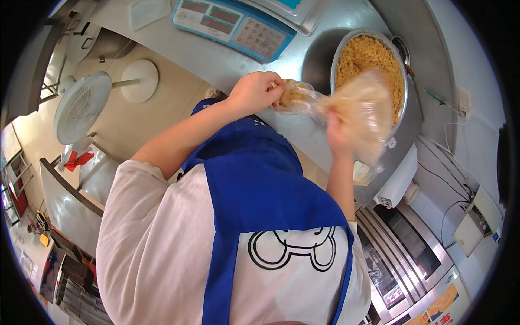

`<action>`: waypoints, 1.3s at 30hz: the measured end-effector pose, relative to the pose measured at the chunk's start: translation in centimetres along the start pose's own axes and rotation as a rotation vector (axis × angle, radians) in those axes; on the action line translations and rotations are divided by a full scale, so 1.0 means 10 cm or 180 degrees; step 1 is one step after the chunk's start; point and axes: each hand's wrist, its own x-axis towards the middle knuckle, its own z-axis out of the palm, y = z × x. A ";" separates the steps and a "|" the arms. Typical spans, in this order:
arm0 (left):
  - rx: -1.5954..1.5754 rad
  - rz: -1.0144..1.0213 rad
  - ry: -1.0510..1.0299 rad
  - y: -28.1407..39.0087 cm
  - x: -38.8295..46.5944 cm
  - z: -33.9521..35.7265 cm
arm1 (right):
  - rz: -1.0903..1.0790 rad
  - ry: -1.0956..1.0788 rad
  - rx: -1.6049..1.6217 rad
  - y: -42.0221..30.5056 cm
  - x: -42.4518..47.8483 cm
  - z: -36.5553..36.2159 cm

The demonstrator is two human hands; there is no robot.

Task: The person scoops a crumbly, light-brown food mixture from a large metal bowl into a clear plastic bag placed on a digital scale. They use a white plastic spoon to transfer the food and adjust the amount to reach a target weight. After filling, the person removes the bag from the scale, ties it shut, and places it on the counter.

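Note:
My left hand (pixel 256 92) grips one end of a clear plastic bag (pixel 298 96) that has yellowish food bunched inside it. On the other side, my right hand (pixel 338 132) is closed on the bag's middle, where the plastic flares out into a wide, blurred part (pixel 365 118). That flared part overlaps the near edge of a round metal bowl (pixel 334 69). Golden, crumbly food (pixel 361 53) fills the bowl. What lies within the flared plastic is blurred.
A blue digital scale (pixel 233 26) stands on the metal counter (pixel 243 67), beyond my left hand. A small plastic packet (pixel 361 172) lies beside my right forearm. A white box (pixel 400 178) is at the counter's right. A pedestal fan (pixel 83 107) stands on the floor at left.

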 end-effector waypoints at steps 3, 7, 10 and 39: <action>0.0074 -0.0151 -0.0034 0.00 -0.03 -0.01 | -0.0274 -0.0323 -0.0546 0.07 0.02 0.04; 0.0123 -0.0085 0.0036 0.03 0.00 -0.02 | 0.0243 0.0178 -0.0563 0.16 -0.11 -0.01; -0.0032 -0.0104 -0.0056 -0.03 -0.01 0.00 | 0.0454 0.0231 0.0100 0.20 -0.15 -0.03; 0.0879 0.1363 0.0655 0.01 -0.05 -0.11 | 0.3301 0.1213 0.4964 0.14 0.09 0.05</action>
